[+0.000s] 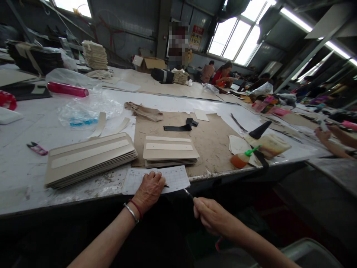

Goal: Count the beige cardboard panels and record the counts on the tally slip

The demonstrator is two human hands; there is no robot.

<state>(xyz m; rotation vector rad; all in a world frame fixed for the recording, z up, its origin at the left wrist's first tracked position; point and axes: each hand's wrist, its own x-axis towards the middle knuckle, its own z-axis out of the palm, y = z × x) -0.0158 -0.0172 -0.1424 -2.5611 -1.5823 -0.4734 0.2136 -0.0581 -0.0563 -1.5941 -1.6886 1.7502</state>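
Before us runs the white, stained tabletop [25, 186]. Farther back, a cardboard box [153, 63] has its flaps spread; we cannot see its contents. To the left lies a crumpled clear plastic bag [97, 106]; whether its blue patch [83, 122] is on it or inside, we cannot tell. Nearer us, the left stack of beige panels [89, 158] outsizes the right stack of beige panels [170, 150]. A printed form [178, 178] lies at the near edge, under our left grip [150, 188]. On the right, a translucent container [275, 146] with yellowish-brown contents is beside a green-nozzled squeeze bottle [240, 160] with orange liquid inside. Our right grip [212, 216] clasps a slim rod [188, 193], its end near the form's corner. A dark tip [166, 186] juts from beneath our left grip; we cannot tell whether it is pinched.
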